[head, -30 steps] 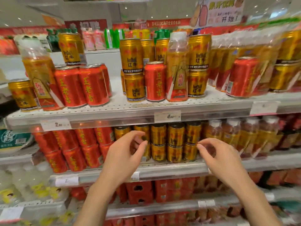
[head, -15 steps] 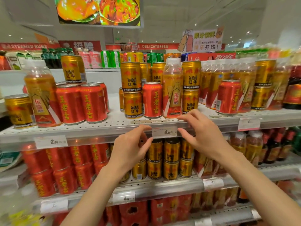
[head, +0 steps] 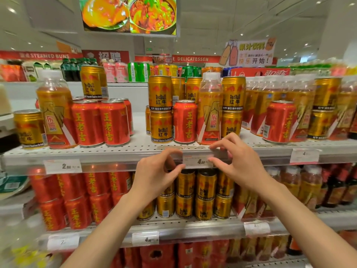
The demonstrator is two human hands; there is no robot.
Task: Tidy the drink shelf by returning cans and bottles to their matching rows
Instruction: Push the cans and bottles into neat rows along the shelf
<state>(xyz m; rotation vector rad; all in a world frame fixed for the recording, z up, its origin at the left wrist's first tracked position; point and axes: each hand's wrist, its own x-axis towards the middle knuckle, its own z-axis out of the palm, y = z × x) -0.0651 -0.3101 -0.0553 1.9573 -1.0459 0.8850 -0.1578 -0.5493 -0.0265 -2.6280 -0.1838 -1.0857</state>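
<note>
At twelve o'clock, my left grip [head: 154, 171] and right grip [head: 234, 161] hover empty, fingers loosely curled, before the white perforated metal shelf [head: 135, 149]. I judge they're poised for the misplaced red aluminium can [head: 185, 121] among gold ones.

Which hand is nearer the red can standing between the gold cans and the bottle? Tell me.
Left. The left hand sits just below the red can, slightly to its left; the right hand is below and farther right, under the bottle.

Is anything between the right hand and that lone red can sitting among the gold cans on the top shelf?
Nothing visible. The right hand is at the shelf edge by the price tag, just below the red can. The can stands at the front, a gold can left and a bottle right, both close.
</note>
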